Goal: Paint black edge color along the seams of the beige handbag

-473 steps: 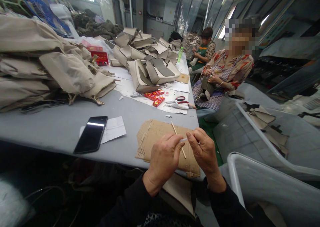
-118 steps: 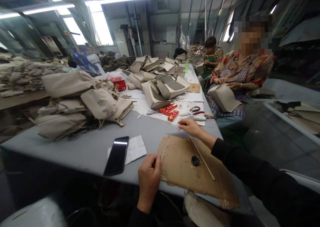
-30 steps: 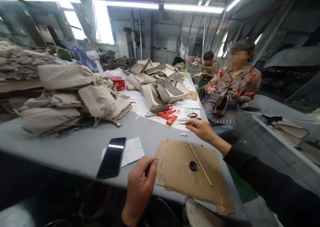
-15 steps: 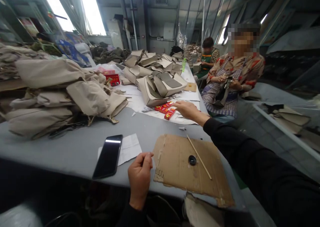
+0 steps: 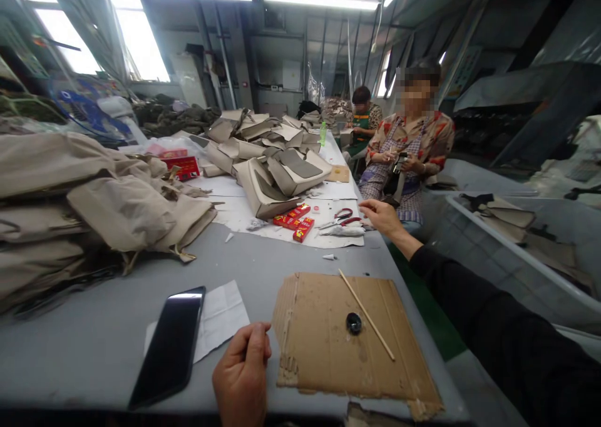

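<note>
My left hand [image 5: 241,377] rests as a closed fist on the near edge of the grey table [image 5: 117,302], touching the left edge of a torn cardboard sheet [image 5: 323,358]. On the cardboard lie a small black round piece [image 5: 354,322] and a thin wooden stick [image 5: 366,314]. My right hand [image 5: 382,217] is stretched out to the table's right edge, fingers loosely apart, just right of red-handled scissors [image 5: 345,216] and a white object [image 5: 342,231]. Nothing shows in either hand.
A black phone [image 5: 169,345] lies on white paper [image 5: 223,314] left of my fist. Small red boxes [image 5: 293,217] sit mid-table. Beige bags [image 5: 113,201] pile up at left, beige panels [image 5: 272,158] farther back. A seated co-worker [image 5: 408,145] handles a dark piece at right.
My right hand has drawn back from the red boxes to the table's right edge beside the scissors. My left fist has stayed by the cardboard. The view has shifted slightly.
</note>
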A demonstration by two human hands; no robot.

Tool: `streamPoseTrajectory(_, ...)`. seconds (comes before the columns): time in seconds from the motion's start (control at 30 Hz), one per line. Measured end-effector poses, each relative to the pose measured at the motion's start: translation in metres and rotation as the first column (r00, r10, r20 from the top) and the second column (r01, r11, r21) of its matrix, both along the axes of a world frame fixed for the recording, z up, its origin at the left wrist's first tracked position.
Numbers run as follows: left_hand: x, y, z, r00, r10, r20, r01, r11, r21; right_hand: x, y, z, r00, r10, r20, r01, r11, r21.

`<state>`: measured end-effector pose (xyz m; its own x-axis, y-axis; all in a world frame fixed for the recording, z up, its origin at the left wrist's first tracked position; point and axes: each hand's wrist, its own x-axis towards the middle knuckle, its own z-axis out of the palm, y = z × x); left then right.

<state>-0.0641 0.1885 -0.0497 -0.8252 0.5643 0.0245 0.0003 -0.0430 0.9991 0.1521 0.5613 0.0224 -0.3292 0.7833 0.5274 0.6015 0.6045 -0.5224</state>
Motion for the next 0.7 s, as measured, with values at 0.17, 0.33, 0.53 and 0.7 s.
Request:
streamPoseTrajectory(0.17,0.005,0.001,0.006,1.000,0.011,0.021,-0.011,1.000,0.020,0.001,0.005,-0.015,1.000,0.012,-0.029,-0.014,0.999,-0.046)
streamPoseTrajectory(0.33,0.011,0.004,0.019,0.997,0.071,-0.004,-0.071,0.997,-0.009,-0.014,0.009,-0.023,0.998,0.054,0.042,-0.051,0.996,-0.075)
streamPoseTrajectory(0.53,0.010,0.004,0.020,0.997,0.077,0.014,-0.077,0.997,-0.019,-0.065,0.013,-0.026,0.956,0.119,0.270,-0.090,0.989,-0.116)
streamPoseTrajectory(0.7,0.002,0.003,0.007,0.995,0.078,0.068,-0.078,0.997,-0.005,-0.117,0.026,-0.027,0.900,0.057,0.431,0.018,0.986,-0.166)
